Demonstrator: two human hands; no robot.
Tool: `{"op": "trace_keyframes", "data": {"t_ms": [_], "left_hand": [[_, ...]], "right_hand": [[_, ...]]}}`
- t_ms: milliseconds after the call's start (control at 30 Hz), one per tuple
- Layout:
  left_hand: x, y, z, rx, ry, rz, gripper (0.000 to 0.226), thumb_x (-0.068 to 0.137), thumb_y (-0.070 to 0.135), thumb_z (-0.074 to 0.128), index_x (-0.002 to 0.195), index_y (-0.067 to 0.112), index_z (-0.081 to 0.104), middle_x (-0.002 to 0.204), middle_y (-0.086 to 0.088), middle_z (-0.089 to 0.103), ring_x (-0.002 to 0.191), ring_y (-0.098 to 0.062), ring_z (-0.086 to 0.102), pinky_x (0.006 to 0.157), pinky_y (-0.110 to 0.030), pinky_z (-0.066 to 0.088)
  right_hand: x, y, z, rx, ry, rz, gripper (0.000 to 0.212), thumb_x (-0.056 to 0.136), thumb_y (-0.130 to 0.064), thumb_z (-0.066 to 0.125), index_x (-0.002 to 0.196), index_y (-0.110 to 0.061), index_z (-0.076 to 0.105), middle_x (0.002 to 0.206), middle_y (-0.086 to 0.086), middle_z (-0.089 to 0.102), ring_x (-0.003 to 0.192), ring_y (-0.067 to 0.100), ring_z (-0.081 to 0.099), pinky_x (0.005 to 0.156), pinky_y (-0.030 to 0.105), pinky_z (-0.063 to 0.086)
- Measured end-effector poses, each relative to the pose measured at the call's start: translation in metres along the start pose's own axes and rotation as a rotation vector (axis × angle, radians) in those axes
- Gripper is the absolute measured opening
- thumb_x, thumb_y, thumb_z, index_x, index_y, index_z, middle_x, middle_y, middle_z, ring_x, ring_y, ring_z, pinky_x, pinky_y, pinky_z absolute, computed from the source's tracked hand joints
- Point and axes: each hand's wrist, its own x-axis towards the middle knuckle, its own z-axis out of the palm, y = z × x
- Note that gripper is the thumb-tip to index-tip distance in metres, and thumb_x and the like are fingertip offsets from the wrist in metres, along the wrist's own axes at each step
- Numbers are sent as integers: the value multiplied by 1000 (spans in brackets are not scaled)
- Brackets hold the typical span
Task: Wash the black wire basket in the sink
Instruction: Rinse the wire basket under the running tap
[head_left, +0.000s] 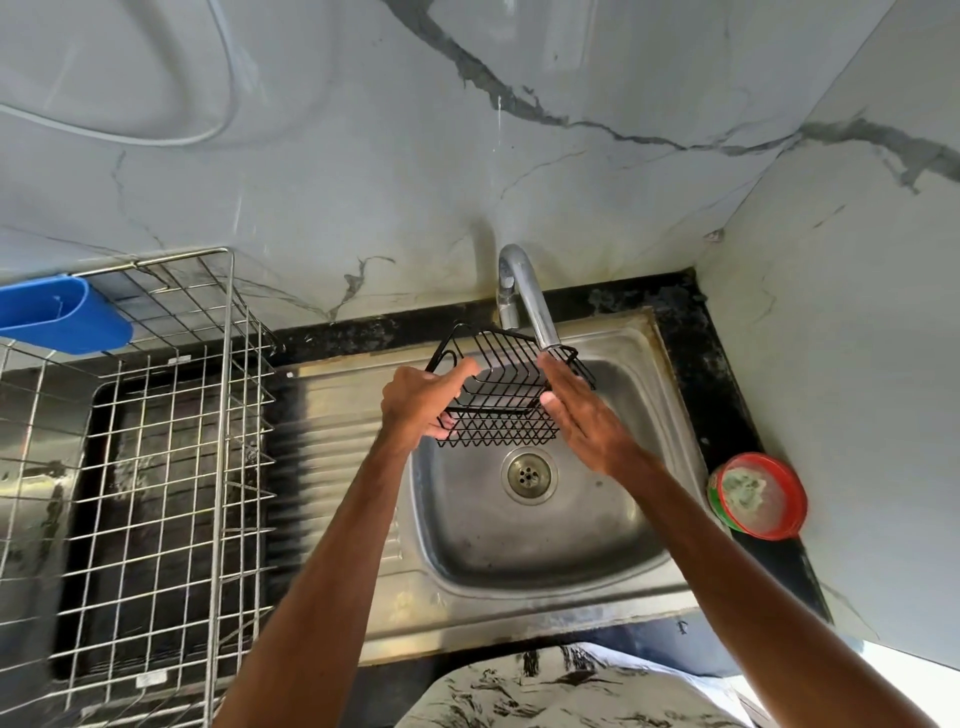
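Starting with the largest: grey-veined marble wall (363, 156), rising beyond your fingertips and turning a corner to their right.

Steel wire dish rack (156, 467), well left of your left fingers, standing on the black countertop (691, 364).

Stainless steel sink (623, 545), its basin below both sets of fingers, its ribbed drainboard (332, 405) beneath your left wrist.

Black wire basket (498, 384), held in the air above the basin between your two hands, tilted, its far rim just under the faucet mouth.

Your left hand (421, 405): fingers curled round the basket's left edge, gripping it.

Your right hand (587, 421): fingers straight and together, laid flat against the basket's right side.

Chrome gooseneck faucet (530, 291), just beyond your fingers, its spout ending beside your right fingertips.

Blue plastic holder (57, 317), hung on the rack's far rim, well away from your left fingers.

Round red-rimmed tub (758, 496), on the countertop right of your right wrist, pale green-white contents inside.

Drain strainer (529, 475), in the basin floor, nearer you than the fingers, between your forearms.
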Motion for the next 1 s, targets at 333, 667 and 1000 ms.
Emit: {"op": "trace_keyframes", "data": {"t_ms": [333, 667, 1000], "left_hand": [[-8, -8, -2, -18, 42, -16, 45, 72, 61, 82, 76, 18, 69, 76, 0, 70, 65, -20, 76, 56, -40, 65], [-9, -21, -25, -41, 55, -44, 45, 70, 59, 83, 79, 16, 72, 77, -5, 73, 65, -21, 77, 63, -42, 66], [-8, -31, -27, -105, -1, -71, 55, 66, 59, 81, 87, 8, 75, 84, -14, 78, 73, -26, 78, 71, -47, 66]], "right_hand": [[29, -60, 17, -59, -133, 24, 85, 96, -72, 7, 160, -19, -10, 168, 1, -15, 153, 14, -17, 124, 39, -7], [47, -13, -8, 54, -176, 283, 70, 102, -63, 12, 161, -25, 10, 167, 1, 15, 153, 21, 16, 123, 47, 13], [56, -34, 16, -69, -114, 265, 82, 97, -73, 8, 161, -23, 1, 169, 5, -2, 155, 22, -6, 125, 51, -1]]}}
